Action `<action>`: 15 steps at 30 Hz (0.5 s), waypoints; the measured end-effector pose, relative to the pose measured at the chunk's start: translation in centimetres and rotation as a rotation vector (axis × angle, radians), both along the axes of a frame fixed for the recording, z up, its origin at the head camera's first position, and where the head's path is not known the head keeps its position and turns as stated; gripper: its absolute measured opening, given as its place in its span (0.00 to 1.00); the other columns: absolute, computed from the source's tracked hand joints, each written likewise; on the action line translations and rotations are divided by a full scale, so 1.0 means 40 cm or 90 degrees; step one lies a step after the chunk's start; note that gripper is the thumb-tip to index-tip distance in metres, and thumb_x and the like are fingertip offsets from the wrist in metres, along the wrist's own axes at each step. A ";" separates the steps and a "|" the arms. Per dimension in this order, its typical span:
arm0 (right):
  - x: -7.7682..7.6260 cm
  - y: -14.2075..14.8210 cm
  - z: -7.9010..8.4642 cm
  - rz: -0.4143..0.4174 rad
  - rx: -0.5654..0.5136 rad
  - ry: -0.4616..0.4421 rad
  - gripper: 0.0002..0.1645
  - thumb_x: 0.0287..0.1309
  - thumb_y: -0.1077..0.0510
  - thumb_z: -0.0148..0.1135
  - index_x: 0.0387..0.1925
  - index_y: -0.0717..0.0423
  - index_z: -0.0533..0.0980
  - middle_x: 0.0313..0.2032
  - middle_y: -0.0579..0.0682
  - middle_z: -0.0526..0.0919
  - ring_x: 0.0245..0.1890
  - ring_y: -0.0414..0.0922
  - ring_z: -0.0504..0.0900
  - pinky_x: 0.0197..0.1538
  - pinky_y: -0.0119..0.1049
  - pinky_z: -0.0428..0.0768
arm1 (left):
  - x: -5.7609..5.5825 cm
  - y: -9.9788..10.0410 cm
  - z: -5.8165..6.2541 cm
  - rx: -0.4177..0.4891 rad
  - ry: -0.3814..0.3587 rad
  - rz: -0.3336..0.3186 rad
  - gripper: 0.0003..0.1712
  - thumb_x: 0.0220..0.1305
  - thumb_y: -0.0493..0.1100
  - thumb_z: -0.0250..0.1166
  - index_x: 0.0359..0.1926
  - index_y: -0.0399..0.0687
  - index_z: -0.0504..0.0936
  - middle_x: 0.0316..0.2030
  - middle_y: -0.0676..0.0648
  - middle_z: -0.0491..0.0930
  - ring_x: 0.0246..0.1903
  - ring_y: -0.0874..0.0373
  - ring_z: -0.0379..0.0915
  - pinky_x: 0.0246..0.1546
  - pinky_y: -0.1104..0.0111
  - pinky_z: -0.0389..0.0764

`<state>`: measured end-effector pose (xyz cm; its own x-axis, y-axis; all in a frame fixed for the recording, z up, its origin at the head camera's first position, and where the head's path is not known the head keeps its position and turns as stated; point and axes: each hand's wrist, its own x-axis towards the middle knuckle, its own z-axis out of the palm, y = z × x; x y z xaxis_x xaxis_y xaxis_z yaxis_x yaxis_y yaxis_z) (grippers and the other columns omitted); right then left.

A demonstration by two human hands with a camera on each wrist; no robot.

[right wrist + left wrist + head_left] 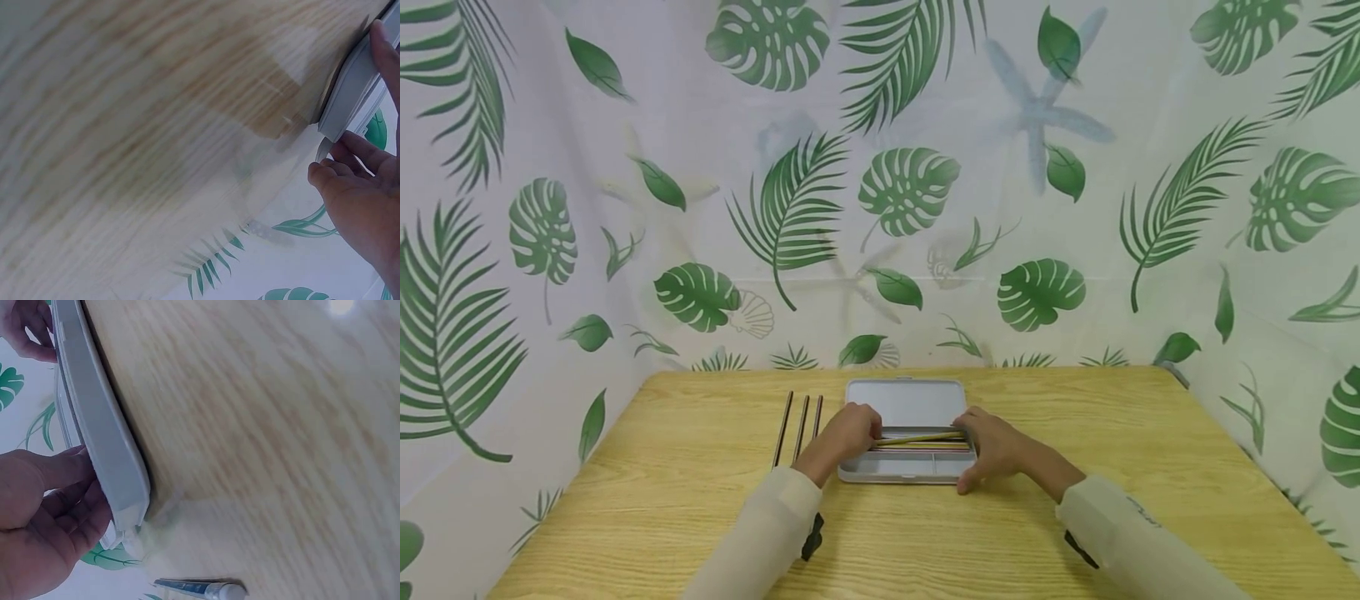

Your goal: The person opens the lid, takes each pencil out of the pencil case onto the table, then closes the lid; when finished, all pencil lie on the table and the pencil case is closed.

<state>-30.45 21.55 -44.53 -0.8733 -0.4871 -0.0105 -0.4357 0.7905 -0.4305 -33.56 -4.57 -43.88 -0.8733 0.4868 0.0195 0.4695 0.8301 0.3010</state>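
Observation:
A pale grey pencil case (887, 479) lies on the table with its lid (906, 403) folded back. Several thin pencils lie lengthwise in its rear compartment. One yellow pencil (917, 438) slants above the others, its left end at the fingertips of my left hand (850, 432), which pinches there over the case's left side. In the left wrist view, the left hand's curled fingers (75, 487) are partly hidden behind the case wall. My right hand (996, 446) grips the case's right end, thumb (381, 47) along the front side and fingers around the back corner.
To the left of the case, three slim dark rods (805, 417) lie side by side on the wooden table (1075, 517). One rod's pale round end (228, 591) shows in the left wrist view. A leaf-print curtain (955, 275) hangs behind the table.

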 end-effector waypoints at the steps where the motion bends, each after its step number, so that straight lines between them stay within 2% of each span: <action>1: 0.001 0.000 0.000 0.001 0.000 -0.001 0.60 0.27 0.40 0.81 0.59 0.69 0.67 0.55 0.60 0.70 0.55 0.58 0.72 0.57 0.54 0.72 | 0.001 -0.001 0.002 -0.007 -0.001 -0.005 0.03 0.56 0.34 0.67 0.28 0.44 0.84 0.29 0.48 0.83 0.30 0.58 0.77 0.33 0.69 0.78; 5: -0.001 0.001 -0.003 0.003 0.001 0.001 0.60 0.27 0.40 0.81 0.59 0.68 0.67 0.55 0.61 0.71 0.55 0.57 0.73 0.57 0.54 0.73 | 0.005 -0.010 0.010 -0.014 -0.013 -0.027 0.02 0.59 0.35 0.65 0.30 0.44 0.84 0.30 0.48 0.83 0.31 0.59 0.76 0.33 0.70 0.78; 10: -0.004 0.000 -0.006 -0.003 0.004 0.000 0.59 0.26 0.39 0.81 0.58 0.67 0.68 0.54 0.59 0.71 0.54 0.55 0.73 0.57 0.53 0.73 | 0.009 -0.031 0.024 0.027 -0.053 -0.054 0.02 0.61 0.35 0.63 0.32 0.44 0.82 0.31 0.47 0.81 0.30 0.58 0.74 0.32 0.69 0.76; 15: -0.005 0.001 -0.005 -0.003 0.013 0.005 0.60 0.26 0.39 0.81 0.58 0.68 0.68 0.53 0.58 0.71 0.52 0.53 0.73 0.55 0.51 0.73 | 0.010 -0.064 0.047 0.062 -0.067 -0.087 0.02 0.63 0.34 0.61 0.34 0.40 0.80 0.30 0.47 0.79 0.30 0.58 0.73 0.32 0.67 0.75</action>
<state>-30.67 21.58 -44.74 -0.8756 -0.4829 -0.0133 -0.4355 0.8009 -0.4110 -33.16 -7.12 -42.00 -0.7989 0.6013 -0.0160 0.5374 0.7255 0.4300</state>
